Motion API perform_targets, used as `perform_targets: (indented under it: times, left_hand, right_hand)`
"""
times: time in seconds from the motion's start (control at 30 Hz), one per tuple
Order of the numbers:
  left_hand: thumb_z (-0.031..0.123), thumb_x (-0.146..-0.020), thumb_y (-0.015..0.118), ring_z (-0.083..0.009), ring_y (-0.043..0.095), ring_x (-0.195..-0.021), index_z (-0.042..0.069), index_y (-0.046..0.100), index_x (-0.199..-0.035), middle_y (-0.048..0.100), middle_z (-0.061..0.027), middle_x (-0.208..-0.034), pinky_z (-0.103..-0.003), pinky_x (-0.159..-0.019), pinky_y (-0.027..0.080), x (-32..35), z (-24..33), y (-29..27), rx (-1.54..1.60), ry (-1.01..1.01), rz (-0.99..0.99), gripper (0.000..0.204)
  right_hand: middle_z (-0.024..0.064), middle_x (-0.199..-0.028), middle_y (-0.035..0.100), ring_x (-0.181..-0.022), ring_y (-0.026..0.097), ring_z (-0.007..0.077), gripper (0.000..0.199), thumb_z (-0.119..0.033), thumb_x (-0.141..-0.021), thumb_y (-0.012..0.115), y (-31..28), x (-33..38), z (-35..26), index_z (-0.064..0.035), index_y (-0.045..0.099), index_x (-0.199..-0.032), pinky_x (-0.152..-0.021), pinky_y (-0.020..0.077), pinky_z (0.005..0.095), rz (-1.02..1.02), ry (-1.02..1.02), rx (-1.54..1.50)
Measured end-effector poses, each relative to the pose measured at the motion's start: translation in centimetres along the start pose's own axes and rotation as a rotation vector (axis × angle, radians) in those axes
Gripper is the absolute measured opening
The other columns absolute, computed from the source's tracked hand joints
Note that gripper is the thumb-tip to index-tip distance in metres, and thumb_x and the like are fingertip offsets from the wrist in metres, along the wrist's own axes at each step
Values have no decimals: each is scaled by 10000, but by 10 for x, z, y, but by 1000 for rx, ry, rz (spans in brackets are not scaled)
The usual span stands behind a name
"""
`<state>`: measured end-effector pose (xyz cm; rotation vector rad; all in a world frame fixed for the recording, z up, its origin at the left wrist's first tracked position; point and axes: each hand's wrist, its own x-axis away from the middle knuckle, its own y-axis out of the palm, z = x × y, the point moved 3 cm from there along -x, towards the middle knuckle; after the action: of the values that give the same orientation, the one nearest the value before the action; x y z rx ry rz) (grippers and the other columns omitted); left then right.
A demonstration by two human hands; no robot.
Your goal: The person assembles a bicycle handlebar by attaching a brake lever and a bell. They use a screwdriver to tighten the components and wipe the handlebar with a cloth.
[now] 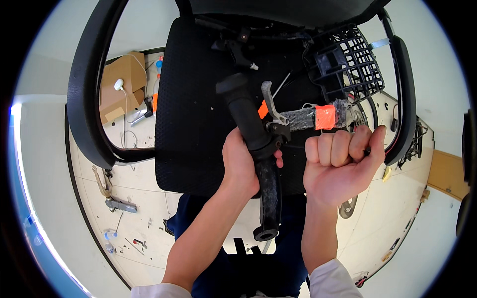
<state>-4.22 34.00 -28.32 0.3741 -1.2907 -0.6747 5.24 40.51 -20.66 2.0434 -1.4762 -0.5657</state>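
My left hand is wrapped round a black handlebar piece with a rubber grip on its upper part. A clamp sits on the bar just above my fingers, with a silver brake lever sticking up from it. The bar is tilted, its open round end toward my lap. To the right of it, my right hand is closed, palm up, fingers curled and thumb pressed to the index finger. A small dark bit shows by the thumb, too little to name. This hand is apart from the bar.
A black office chair seat lies under the bar, between two armrests. On it rest a black plastic basket, a clear-wrapped piece with orange tape and another brake lever assembly. A cardboard box and metal parts lie on the floor.
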Motion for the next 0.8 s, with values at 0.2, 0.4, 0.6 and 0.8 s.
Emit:
perform_targets:
  times: [0.2, 0.4, 0.6, 0.8]
  left_hand:
    - [259, -974, 325, -227, 590, -565, -12, 521, -966, 587, -148, -757, -377, -510, 503, 0, -2, 0, 44, 56, -18, 334]
    - [309, -988, 383, -250, 573, -596, 36, 521, -998, 583, -133, -755, -403, -547, 455, -3, -11, 6, 48, 266, -51, 306]
    - [305, -988, 370, -242, 586, -583, 2, 542, -992, 594, -136, -752, -385, -526, 470, 1, -18, 9, 76, 323, -36, 349]
    - [302, -977, 338, -236, 598, -565, 4, 518, -1017, 593, -143, -763, -375, -487, 502, -4, -17, 5, 11, 93, 35, 351]
  right_hand:
    - [-48, -503, 105, -472, 39, 105, 494, -431, -1041, 356, 1, -2, 0, -174, 187, -655, -438, 110, 284, 86, -42, -14]
    - [-39, -493, 100, -462, 59, 111, 549, -510, -1005, 397, -1, -3, 1, -169, 186, -630, -451, 129, 297, 371, -86, 48]
    - [-51, -491, 112, -456, 43, 96, 494, -400, -1032, 384, 1, 0, 0, -186, 184, -634, -422, 102, 282, 421, -30, -125]
    - [-58, -447, 112, -402, 20, 97, 506, -407, -1034, 332, 4, -7, -6, -186, 174, -607, -389, 77, 278, 147, 18, 205]
